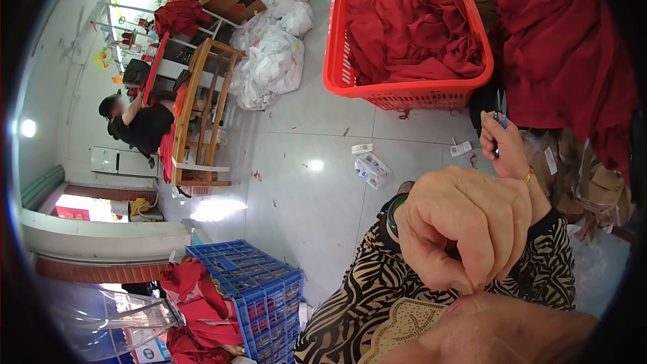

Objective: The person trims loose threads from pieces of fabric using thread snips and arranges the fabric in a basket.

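My left hand (465, 219), with a green bangle at its wrist, is large in front of the camera, close to my mouth. Its thumb and fingers are pinched together, and what they hold, if anything, cannot be made out. Further out, my right hand (502, 141), with a gold bracelet, is closed around small scissors (500, 111) with blue handles. Their blades point away from me, beside a pile of dark red cloth (566, 47). A red plastic basket (418, 87) filled with red fabric (414, 23) stands just beyond that hand.
A blue crate (269, 296) stands at lower left beside red garments (202, 303). White plastic bags (273, 61) lie near a wooden frame (195, 114), where another person (145, 125) works. Packaging (373, 170) and thread scraps lie on the tiled floor (303, 209). Brown wrapped bundles (586, 182) are at right.
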Tool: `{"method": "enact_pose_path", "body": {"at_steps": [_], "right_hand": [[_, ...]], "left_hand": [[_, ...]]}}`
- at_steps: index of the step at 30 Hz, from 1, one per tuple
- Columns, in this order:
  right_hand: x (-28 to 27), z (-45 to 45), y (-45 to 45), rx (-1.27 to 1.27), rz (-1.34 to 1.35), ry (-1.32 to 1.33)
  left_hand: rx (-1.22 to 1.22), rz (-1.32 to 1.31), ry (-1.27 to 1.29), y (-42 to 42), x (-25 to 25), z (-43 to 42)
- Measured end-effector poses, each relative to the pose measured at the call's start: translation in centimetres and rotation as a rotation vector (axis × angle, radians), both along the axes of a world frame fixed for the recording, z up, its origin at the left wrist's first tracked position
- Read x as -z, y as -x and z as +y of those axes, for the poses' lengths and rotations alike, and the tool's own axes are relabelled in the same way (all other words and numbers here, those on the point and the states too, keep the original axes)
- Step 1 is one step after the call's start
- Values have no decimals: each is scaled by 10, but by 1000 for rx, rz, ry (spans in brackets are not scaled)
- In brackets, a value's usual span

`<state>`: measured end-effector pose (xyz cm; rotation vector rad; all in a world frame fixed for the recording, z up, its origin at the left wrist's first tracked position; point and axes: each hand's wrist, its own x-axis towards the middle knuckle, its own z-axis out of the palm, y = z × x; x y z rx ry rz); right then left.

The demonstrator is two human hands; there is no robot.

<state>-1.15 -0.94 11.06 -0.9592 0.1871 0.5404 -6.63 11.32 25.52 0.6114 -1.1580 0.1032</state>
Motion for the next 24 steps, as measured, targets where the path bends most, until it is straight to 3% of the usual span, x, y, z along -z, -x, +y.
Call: {"method": "enact_pose_path", "body": {"at_steps": [5, 14, 24], "right_hand": [[1, -2, -1, 10, 27, -8], [-1, -1, 0, 23, -12, 0], [-1, -1, 0, 20, -5, 6]], "left_hand": [[17, 149, 55, -3, 5, 5], [-353, 743, 126, -59, 60, 19], [-401, 849, 106, -66, 73, 17]]}}
